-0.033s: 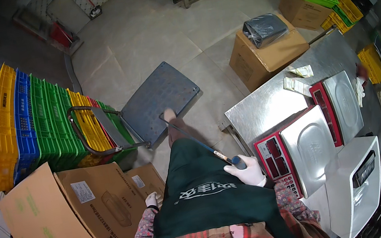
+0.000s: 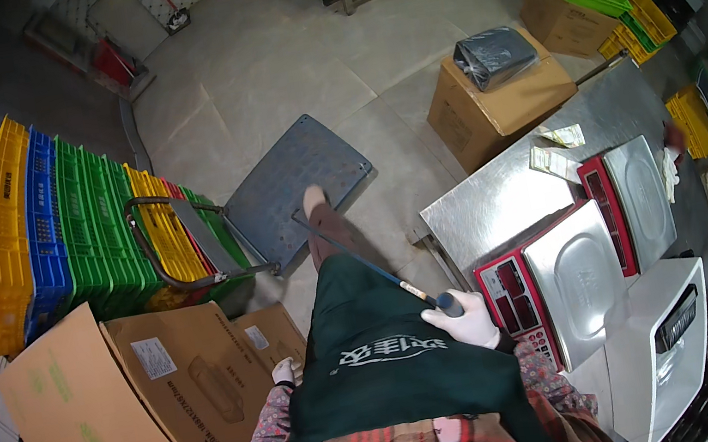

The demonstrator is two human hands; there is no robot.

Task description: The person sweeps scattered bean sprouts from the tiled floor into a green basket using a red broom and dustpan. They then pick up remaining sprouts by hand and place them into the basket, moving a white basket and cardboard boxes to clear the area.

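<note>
Holding a long thin stick (image 2: 371, 267) in our right hand (image 2: 469, 321), we are closing our gloved fingers around its round dark end. It is slanting down toward the grey cart (image 2: 293, 189) on the floor. Our left hand (image 2: 284, 370) is hanging beside a brown box (image 2: 189, 380), and we cannot tell if its fingers are open or closed.
</note>
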